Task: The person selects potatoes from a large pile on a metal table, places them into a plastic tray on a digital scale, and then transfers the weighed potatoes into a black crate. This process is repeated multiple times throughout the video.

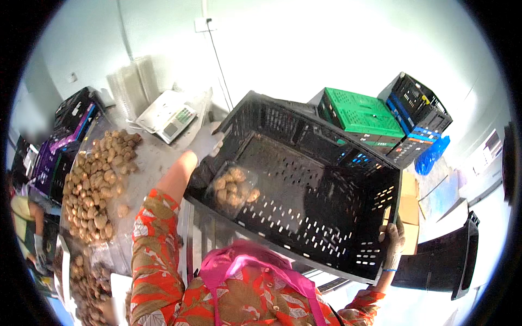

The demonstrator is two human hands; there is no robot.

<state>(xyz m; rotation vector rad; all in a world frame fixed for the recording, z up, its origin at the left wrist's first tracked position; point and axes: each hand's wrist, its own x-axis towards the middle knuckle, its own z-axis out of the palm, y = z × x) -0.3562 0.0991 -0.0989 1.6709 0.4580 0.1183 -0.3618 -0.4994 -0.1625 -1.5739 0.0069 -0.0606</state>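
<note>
A large black perforated crate (304,212) is tilted in front of my chest, its open side facing me. My gloved left hand (206,142) grips the rim at its far left corner. On the right end wall, my gloved right hand (393,238) has its fingers hooked through the handle opening, with a blue band at the wrist. In the left end of the crate lies a clear plastic pack of potatoes (231,187). The rest of the crate floor shows bare slots.
A heap of loose potatoes (100,185) covers the table on the left, with a white weighing scale (168,120) and stacked clear punnets (133,84) behind. Green (361,111) and black crates (418,103) stand back right, near a blue bag (432,156). A co-worker's gloved hand (39,250) shows far left.
</note>
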